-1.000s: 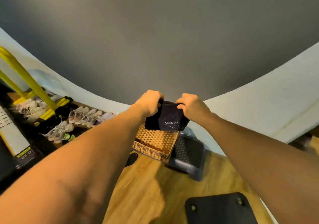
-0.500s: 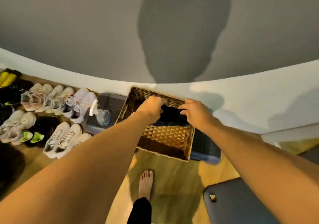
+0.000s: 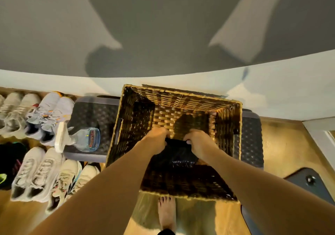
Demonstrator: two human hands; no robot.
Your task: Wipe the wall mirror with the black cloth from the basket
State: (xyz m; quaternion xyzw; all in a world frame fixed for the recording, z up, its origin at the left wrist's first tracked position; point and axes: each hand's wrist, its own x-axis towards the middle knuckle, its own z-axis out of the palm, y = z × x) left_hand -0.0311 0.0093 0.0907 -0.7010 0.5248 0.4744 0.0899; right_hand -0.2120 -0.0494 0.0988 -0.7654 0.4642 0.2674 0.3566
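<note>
A brown wicker basket (image 3: pixel 137 107) stands on a dark step platform against the grey wall. Inside it, a folded black cloth (image 3: pixel 176 156) with white lettering hangs low near the basket's bottom. My left hand (image 3: pixel 156 137) pinches its upper left edge, and my right hand (image 3: pixel 198 142) pinches its upper right edge. Both hands reach down inside the basket. The wall mirror is out of view.
Several pairs of sneakers (image 3: pixel 38 171) line the wooden floor at the left. A spray bottle (image 3: pixel 81 140) lies on the dark platform (image 3: pixel 90 115) beside the basket. My bare foot (image 3: pixel 166 213) stands just before the basket. A dark padded bench corner (image 3: pixel 308 182) sits at the right.
The view has tipped down from the wall to the basket. Both hands have lowered the black cloth from above the basket's rim to deep inside it, still gripping it.
</note>
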